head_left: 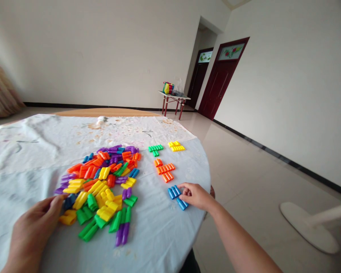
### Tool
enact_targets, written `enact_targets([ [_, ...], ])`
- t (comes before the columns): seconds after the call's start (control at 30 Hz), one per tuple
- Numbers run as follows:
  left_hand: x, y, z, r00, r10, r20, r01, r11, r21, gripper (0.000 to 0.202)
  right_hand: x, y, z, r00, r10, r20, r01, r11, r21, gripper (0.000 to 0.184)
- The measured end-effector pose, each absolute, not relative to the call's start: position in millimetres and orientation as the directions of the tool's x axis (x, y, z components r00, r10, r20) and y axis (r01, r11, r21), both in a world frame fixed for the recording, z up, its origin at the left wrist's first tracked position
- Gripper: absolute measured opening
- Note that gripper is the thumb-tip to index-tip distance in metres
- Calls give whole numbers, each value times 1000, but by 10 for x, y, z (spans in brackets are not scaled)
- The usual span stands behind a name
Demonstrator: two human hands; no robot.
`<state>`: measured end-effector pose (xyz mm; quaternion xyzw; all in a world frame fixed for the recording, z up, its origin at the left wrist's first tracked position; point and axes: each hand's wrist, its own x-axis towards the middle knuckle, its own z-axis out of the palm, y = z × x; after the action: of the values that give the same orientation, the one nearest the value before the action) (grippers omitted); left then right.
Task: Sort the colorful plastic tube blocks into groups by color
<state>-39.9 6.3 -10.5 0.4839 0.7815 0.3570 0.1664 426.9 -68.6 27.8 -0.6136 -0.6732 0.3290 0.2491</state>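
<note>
A heap of coloured plastic tube blocks (104, 182) in yellow, green, orange, purple and blue lies on the table. At the heap's left edge, my left hand (38, 223) has its thumb and fingers pinched on a dark blue tube block (69, 201). My right hand (196, 195) is at the table's right side, fingers curled, gripping the edge of a small set of blue tube blocks (174, 192). Beyond it lie joined groups of orange tube blocks (165, 169), green tube blocks (155, 149) and yellow tube blocks (176, 146).
A pale blue flowered cloth (156, 235) covers the round table, whose wooden edge (108, 112) shows at the far side. Across the room, a small table (174, 95) bears a colourful bag. A white round stand base (309, 227) rests on the floor at right.
</note>
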Motion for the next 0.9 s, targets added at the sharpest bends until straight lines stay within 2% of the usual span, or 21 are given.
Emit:
enact_targets([
  [0.23,-264,-6,121,-453,891,28,661,314,682,49,4087,-687,396,73,979,188,613,104,-783,27],
  [0.33,-230,-29,169,-437,898,55,676,287,679,46,3713,-739,433,-3,969,249,556,208,-805,25],
  [0.53,-186,-74,163,-408,908,98,708,247,662,44,2822,-824,346,-308,902,304,486,423,-765,19],
  [0.67,-158,-109,185,-343,932,115,733,189,654,40,2567,-796,243,-305,893,331,503,446,-740,16],
  [0.77,-160,-120,191,-309,943,122,743,159,650,40,2550,-801,167,-258,886,384,529,463,-711,26],
  [0.9,-175,-110,154,-300,945,130,744,146,652,42,2571,-835,114,-280,867,413,544,497,-676,46],
])
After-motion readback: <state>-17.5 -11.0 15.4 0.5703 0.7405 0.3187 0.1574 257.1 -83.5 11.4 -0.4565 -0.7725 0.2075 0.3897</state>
